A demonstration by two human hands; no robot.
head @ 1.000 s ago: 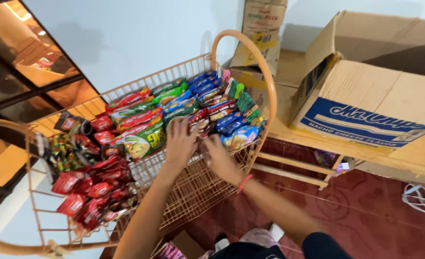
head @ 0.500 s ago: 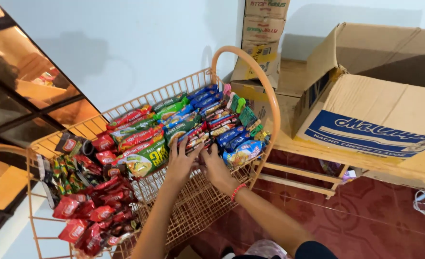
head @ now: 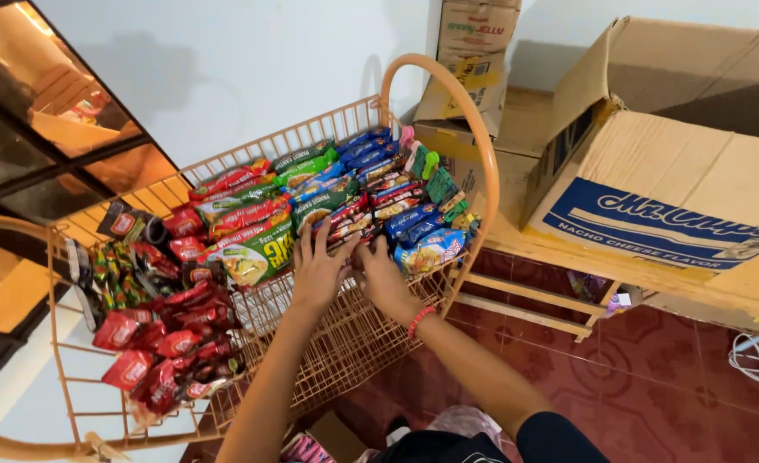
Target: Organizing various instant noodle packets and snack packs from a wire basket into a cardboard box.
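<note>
Snack packets: a row of green, blue and red packets (head: 345,201) stands on edge in the far half of the wire rack, directly ahead of both hands' fingertips.
Left hand (head: 318,273): fingers spread and flat, tips touching the near edge of a green packet (head: 258,255); the grip is released, clasping nothing.
Right hand (head: 383,279): just beside the left, fingertips pressed among the dark packets (head: 358,225) at the row's middle; whether its grip closes on 1 cannot be told. A red bead bracelet (head: 420,320) circles the wrist.
Wire rack (head: 345,343): peach-coloured, with a looped handle (head: 474,129).
Red sachets (head: 169,343): heaped at the rack's left end, well apart from the hands.
Cardboard box (head: 696,189): open, on a wooden shelf to the right.
</note>
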